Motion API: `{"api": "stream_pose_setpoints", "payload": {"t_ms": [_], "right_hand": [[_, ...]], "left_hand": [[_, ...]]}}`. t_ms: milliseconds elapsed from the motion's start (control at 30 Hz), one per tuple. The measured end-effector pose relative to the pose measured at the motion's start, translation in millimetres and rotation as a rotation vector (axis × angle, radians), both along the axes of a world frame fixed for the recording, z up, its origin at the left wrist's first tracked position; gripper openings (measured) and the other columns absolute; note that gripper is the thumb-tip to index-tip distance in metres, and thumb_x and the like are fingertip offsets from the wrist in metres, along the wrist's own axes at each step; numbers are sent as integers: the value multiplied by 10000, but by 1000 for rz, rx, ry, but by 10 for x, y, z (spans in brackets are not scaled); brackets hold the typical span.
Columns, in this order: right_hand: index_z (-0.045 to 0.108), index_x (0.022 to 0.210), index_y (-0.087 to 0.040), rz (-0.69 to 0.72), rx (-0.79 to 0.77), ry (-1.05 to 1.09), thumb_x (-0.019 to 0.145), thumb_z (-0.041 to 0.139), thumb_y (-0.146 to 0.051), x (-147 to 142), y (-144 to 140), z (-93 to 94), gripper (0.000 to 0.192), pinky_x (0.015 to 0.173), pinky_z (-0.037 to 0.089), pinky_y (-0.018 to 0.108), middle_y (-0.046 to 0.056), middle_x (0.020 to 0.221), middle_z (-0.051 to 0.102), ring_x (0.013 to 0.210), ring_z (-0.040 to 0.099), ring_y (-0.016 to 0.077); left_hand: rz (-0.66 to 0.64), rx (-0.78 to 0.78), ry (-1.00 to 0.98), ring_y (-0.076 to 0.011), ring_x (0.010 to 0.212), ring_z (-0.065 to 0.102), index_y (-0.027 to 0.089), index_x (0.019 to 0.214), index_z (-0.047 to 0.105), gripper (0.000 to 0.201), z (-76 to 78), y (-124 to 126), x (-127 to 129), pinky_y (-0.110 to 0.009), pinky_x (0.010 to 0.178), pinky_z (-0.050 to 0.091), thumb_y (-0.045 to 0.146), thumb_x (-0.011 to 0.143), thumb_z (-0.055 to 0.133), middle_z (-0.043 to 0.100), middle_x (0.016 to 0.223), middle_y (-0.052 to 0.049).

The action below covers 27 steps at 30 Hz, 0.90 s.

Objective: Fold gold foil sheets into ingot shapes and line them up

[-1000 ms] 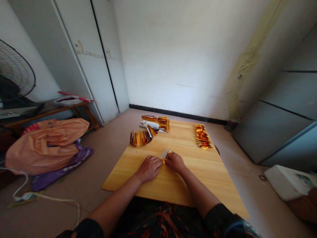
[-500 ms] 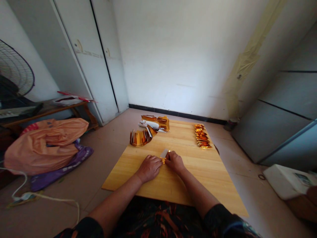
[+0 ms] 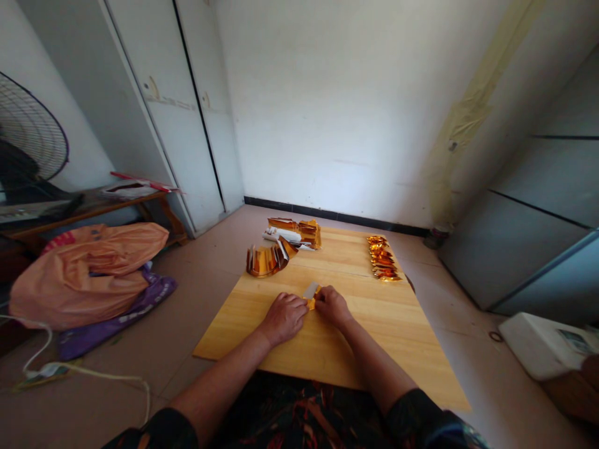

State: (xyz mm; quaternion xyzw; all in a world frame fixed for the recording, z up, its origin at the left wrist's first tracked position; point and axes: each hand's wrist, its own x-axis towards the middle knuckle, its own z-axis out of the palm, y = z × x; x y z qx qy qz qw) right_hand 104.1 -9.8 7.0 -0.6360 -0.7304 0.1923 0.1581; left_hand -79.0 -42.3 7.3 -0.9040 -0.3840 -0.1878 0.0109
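Right now we press a small piece of gold paper (image 3: 311, 295) down on the wooden tabletop (image 3: 374, 324) with both hands close together. Our left hand (image 3: 283, 317) lies curled with its fingers bent down onto the near edge of the paper, and our right hand (image 3: 331, 305) pinches the other side, so both hands are closed on the same little sheet. A silvery white flap of it sticks up between them, pointing away from us. To do this fold well, we think we should keep the left hand still as a holder, line the edges up first, and then run a fingertip slowly along the crease so it comes out sharp. Shiny paper slips and tears easily, so a soft, even push is better than a hard one. Farther off on the tabletop sit a curved fan of gold sheets (image 3: 266, 259), a small heap of gold and white paper (image 3: 294, 232) behind it, and a neat row of finished gold pieces (image 3: 382, 257) on the right. Compared with a second ago, almost nothing has changed: our hands stay in the same spot on the paper, and our right hand has only nudged a tiny bit toward the flap.
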Motion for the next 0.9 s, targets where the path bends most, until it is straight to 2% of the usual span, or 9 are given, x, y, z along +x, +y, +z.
{"api": "stream_pose_setpoints", "payload": {"t_ms": [133, 200, 300, 433, 500, 600, 767, 900], "right_hand": [[626, 823, -185, 3, 6, -2, 711, 650, -228, -16, -11, 18, 123, 615, 341, 196, 7, 860, 591, 711, 538, 109], [639, 821, -184, 19, 4, -10, 742, 606, -165, 3, 9, 20, 87, 630, 353, 192, 15, 880, 602, 741, 549, 109], [666, 835, -194, 88, 31, -21, 806, 526, -110, 67, 30, 39, 166, 673, 369, 186, 26, 951, 618, 801, 561, 104], [686, 896, -246, 155, 140, -137, 873, 518, -227, 147, -27, 125, 171, 720, 370, 225, 31, 1051, 620, 935, 535, 150], [686, 897, -266, 168, 169, -226, 887, 508, -275, 159, -79, 172, 179, 737, 358, 259, 30, 1015, 637, 975, 512, 182], [688, 861, -250, 182, 183, -299, 880, 510, -278, 130, -162, 206, 181, 749, 343, 292, 52, 927, 648, 972, 499, 208], [698, 842, -205, 235, 191, -348, 863, 507, -254, -22, -338, 202, 198, 742, 349, 318, 104, 926, 620, 932, 500, 230], [700, 856, -204, 310, 180, -344, 889, 468, -254, -126, -438, 193, 239, 733, 361, 308, 106, 922, 617, 910, 506, 219]], "left_hand": [[36, 10, 18, -188, 911, 556, 218, 893, 647, 136, 35, -19, 53, -354, 808, 368, 212, 848, 519, 661, 923, -42], [90, 24, 33, -191, 862, 559, 201, 814, 645, 131, 36, -15, 117, -355, 777, 363, 266, 853, 538, 659, 854, -43], [179, 49, 16, -182, 781, 552, 184, 722, 635, 173, 13, 19, 234, -354, 748, 352, 283, 845, 565, 643, 760, -47], [248, 30, -36, -190, 779, 553, 182, 730, 629, 145, -7, 70, 336, -371, 762, 343, 228, 845, 553, 640, 767, -50], [265, 5, -49, -201, 810, 556, 186, 778, 633, 114, 0, 78, 338, -380, 769, 341, 212, 847, 546, 647, 804, -56], [250, -12, -54, -204, 848, 555, 219, 843, 645, 139, 18, 77, 279, -406, 817, 334, 182, 864, 513, 656, 837, -44], [200, -1, -76, -207, 986, 530, 250, 833, 661, 211, 48, 130, 106, -480, 958, 270, 112, 849, 502, 678, 933, -19], [137, 1, -59, -229, 1092, 493, 231, 826, 665, 196, 62, 203, 35, -475, 956, 296, 115, 842, 508, 670, 1009, -29]]}}
